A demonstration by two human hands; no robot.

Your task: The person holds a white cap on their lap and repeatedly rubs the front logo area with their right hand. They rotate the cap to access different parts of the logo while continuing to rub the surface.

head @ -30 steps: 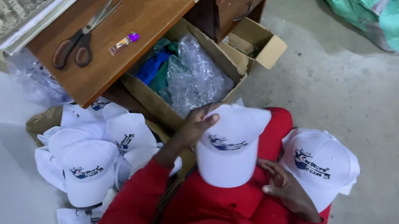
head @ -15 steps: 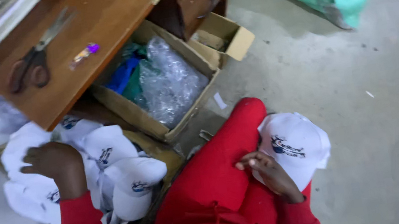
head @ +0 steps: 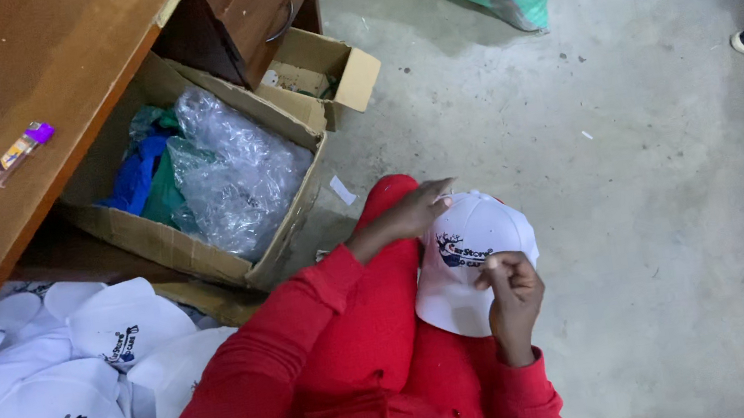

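Back from the pile of white caps beside the bench, the left hand now joins the right hand, fingers pinching one white cap on the red-clad knee, its handling seemingly just begun.

The single head-worn camera looks steeply down from above the seated person's lap, close over the red-clad legs. The white cap sits just right of centre; the wooden bench lies up-left of it, concrete floor to its right.
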